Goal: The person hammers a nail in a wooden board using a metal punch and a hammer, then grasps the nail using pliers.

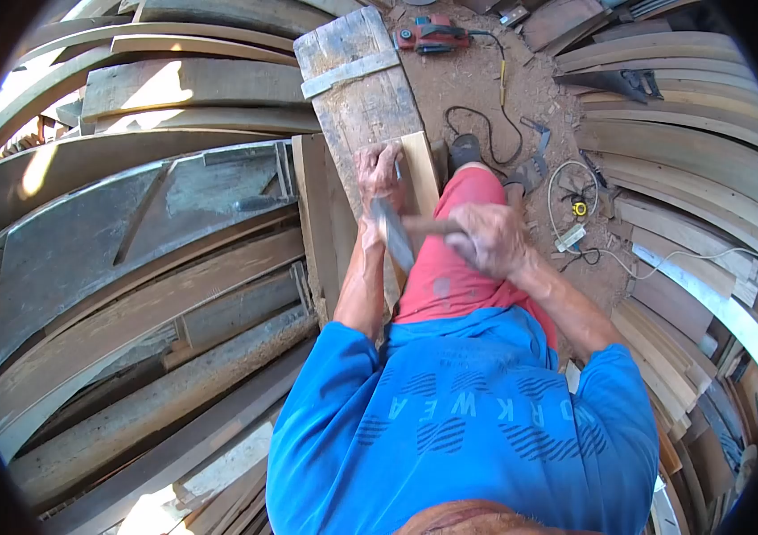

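My right hand (490, 239) is wrapped around the wooden handle of a hammer (393, 234). The hammer's metal head hangs over my left forearm from this viewpoint, slightly blurred. My left hand (381, 171) is closed at the near end of a worn plank bench (357, 98), against a pale piece of wood (420, 169). Something thin may show at its fingers, but what it grips is hidden. The pale wood lies along the bench beside my leg in red trousers.
A red power planer (432, 37) rests at the bench's far end, its cable on the dusty floor. To the right are a handsaw (615, 83), a yellow tape measure (580, 209) and a white socket block (569, 236). Stacked boards (682, 147) line both sides.
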Motion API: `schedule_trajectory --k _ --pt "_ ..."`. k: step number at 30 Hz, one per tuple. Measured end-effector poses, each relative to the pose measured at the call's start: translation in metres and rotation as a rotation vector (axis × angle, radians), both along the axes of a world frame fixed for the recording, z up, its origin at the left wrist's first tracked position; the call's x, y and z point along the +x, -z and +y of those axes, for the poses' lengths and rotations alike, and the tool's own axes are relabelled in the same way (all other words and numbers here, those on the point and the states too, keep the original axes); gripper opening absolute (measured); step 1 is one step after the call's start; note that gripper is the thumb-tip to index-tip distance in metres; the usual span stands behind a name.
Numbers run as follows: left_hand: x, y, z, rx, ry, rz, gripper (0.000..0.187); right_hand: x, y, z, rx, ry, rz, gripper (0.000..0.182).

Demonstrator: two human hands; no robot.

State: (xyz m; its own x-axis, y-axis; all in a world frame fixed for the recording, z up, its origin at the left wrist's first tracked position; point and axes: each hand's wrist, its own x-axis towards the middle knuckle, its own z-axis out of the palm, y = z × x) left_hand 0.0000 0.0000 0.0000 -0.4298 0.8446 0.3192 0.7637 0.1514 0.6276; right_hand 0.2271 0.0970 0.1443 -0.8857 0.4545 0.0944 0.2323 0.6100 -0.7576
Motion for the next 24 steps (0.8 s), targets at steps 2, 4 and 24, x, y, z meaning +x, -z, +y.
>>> schedule_trajectory --k 2,4,24 --pt "0.006 -0.016 0.019 0.023 -0.048 -0.004 0.042 0.000 -0.019 0.009 0.035 -0.053 0.103 0.037" --pt "-0.004 -0.016 0.007 0.021 -0.044 -0.026 0.042 -0.007 0.017 -0.003 -0.022 0.050 -0.093 0.035" --pt "-0.053 -0.041 0.054 -0.348 -0.381 -0.454 0.020 0.017 -0.018 0.041 -0.499 0.507 -0.032 0.049"
